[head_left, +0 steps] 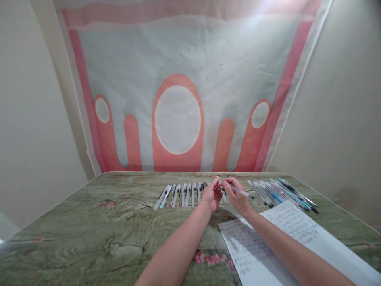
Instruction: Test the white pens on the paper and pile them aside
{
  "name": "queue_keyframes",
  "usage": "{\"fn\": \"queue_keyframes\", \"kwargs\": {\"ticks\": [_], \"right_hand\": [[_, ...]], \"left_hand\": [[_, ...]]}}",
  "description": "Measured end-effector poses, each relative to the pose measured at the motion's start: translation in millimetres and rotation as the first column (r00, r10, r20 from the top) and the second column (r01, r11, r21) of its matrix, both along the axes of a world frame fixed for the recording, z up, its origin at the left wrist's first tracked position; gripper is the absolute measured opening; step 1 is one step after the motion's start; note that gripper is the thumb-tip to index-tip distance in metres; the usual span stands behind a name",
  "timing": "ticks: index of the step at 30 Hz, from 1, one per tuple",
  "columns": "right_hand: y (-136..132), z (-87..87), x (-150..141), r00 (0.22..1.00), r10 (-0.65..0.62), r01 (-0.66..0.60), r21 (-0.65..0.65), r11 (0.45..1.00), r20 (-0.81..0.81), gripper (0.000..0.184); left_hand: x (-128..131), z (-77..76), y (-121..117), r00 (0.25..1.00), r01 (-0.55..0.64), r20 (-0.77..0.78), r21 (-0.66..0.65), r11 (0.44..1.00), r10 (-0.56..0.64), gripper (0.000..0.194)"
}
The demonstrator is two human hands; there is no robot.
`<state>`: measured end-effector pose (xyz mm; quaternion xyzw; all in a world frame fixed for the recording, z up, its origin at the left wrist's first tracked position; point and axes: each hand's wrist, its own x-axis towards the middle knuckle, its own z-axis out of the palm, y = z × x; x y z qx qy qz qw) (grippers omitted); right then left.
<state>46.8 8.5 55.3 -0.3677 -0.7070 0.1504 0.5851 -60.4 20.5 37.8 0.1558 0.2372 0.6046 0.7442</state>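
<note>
The hanging cloth [178, 47], pale grey with pink borders and coral shapes around white ovals, filled the view behind the bench [74, 222]. The bench, its top patterned like green-brown weathered wood, spread beneath both my arms. On my right, the sheet of paper [333, 254], covered in part with rows of handwriting, lay aslant under my right forearm [276, 242]; my left forearm [181, 246] reached over the bench top to the left of it. The row of pens [187, 195] lay side by side to the left of my hands and partly behind them, a light blue pen [166, 196] near its left end. The loose group of pens [268, 192] lay on the right, beyond the paper's far edge, unevenly spread. My right hand [236, 194] held the clear pen [242, 192] above the bench, thumb and fingers pinching its barrel, its dark end pointing to the right. My left hand [212, 195] was raised with fingers curled at the pen's other end; whether that grip pinched anything, I cannot tell. The smallest printed detail, pink blossoms [210, 258], showed beside the paper's left edge.
</note>
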Motion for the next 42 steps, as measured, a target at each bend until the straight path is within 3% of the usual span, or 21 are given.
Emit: {"fn": "queue_keyframes", "kwargs": {"ticks": [15,24,28,30,32,35,37,42], "right_hand": [[-1.9,3.4,0.1,0.999,-0.020,0.019,0.020,1.000,0.041,0.018],[-2.6,3.8,-0.2,0.999,-0.001,0.000,0.013,1.000,0.047,0.019],[10.4,7.1,7.9,0.997,0.065,-0.068,-0.069,0.995,-0.044,0.025],[24.3,5.9,22.5,0.993,0.032,-0.044,-0.110,0.993,-0.114,0.031],[40.7,-0.7,43.2,0.992,-0.067,0.053,-0.127,0.991,-0.106,0.037],[63.8,-21.5,73.1,0.985,-0.149,0.154,-0.062,0.986,0.090,0.036],[75.6,-38.9,84.1,0.943,-0.148,0.146,0.028,0.989,0.298,0.033],[91.2,-70.3,81.2,0.878,-0.091,0.078,0.046,0.996,0.469,0.034]], "left_hand": [[1.8,-0.7,-0.4,0.998,-0.041,-0.037,0.062,0.997,0.043,0.015],[0.7,-6.0,1.2,0.985,-0.065,-0.151,0.130,0.989,0.085,0.022],[5.8,-1.9,-1.0,0.976,-0.086,-0.190,0.115,0.990,0.107,0.031],[7.2,-1.1,-1.3,0.972,-0.089,-0.209,0.090,0.992,0.106,0.038],[6.8,-2.4,-0.4,0.968,-0.087,-0.229,0.058,0.995,0.098,0.041],[4.5,-6.3,2.0,0.966,-0.111,-0.231,0.021,0.994,0.113,0.041],[3.7,-8.1,2.8,0.969,-0.121,-0.214,0.012,0.993,0.121,0.041],[4.8,-7.7,1.6,0.975,-0.102,-0.199,0.000,0.995,0.100,0.041]]}}
